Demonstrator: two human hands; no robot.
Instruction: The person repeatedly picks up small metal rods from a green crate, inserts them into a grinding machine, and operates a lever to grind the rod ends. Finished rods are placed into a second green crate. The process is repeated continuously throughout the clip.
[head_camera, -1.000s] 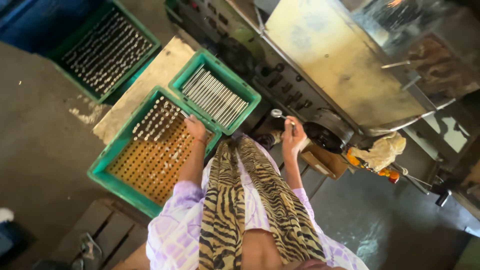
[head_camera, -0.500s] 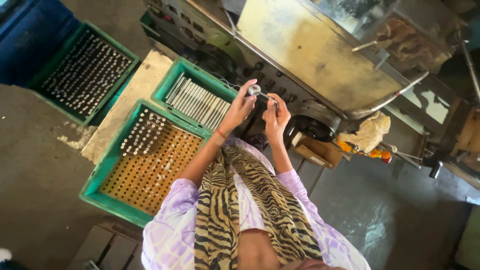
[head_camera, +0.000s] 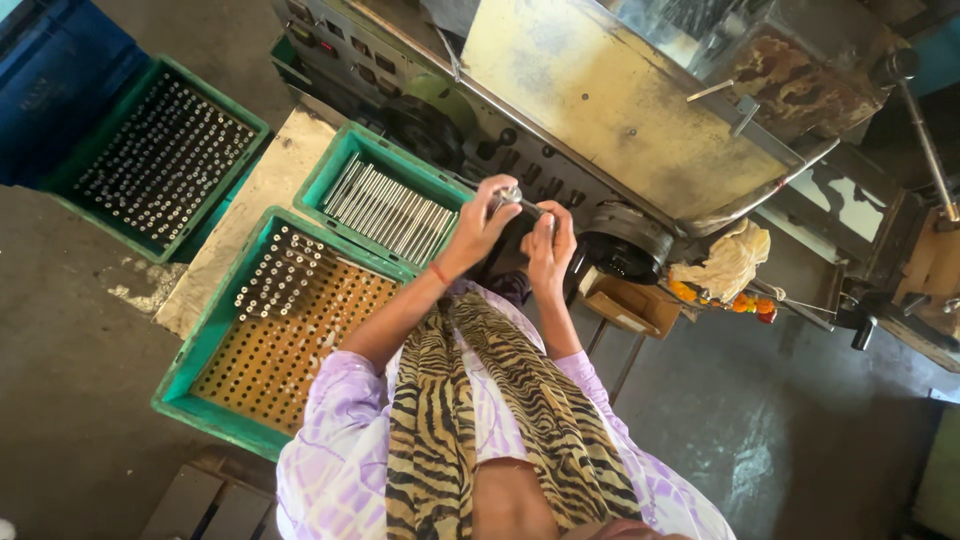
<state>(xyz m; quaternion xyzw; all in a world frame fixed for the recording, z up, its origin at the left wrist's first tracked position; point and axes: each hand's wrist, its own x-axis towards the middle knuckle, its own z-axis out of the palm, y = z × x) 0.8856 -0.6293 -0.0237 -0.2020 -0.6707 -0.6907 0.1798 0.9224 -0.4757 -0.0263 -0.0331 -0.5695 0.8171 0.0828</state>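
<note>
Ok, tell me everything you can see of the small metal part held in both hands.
The small metal part is a short, shiny, silvery cylinder, partly hidden by fingers. The left hand pinches its rounded end; the right hand grips the other end. It is held tilted before the grey machine.

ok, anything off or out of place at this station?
Mostly tidy. Both hands hold a small metal part at the machine. Oddities: a crumpled rag draped on the machine's edge, and pale spilled residue on the floor beside the crates.
</note>
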